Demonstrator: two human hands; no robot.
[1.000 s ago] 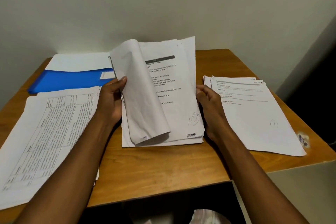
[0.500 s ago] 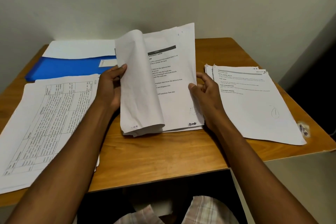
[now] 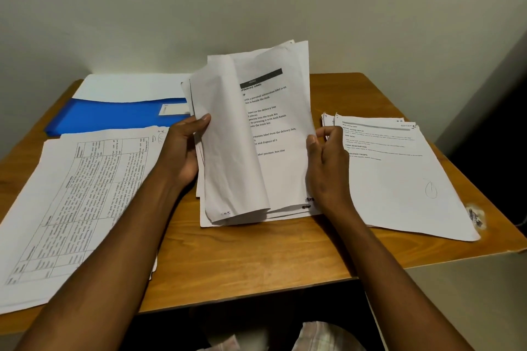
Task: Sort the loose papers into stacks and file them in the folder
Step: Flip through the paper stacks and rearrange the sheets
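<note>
Tilted paper sheaf (image 3: pixel 273 134), flat stacks beside blue folder (image 3: pixel 114 115)

I have one view only, from the camera on the person's head. It looks forward and down across the wooden table (image 3: pixel 256 262) toward the wall (image 3: pixel 256 3), close enough that both forearms fill the lower frame.

Our left hand (image 3: pixel 182 151) and right hand (image 3: pixel 328 168) are bare, forearms unsleeved; pale checked cloth (image 3: pixel 322 336) covers our lap.

blue folder (image 3: pixel 114 117) half under papers, left stack (image 3: pixel 71 202) cropped
</note>
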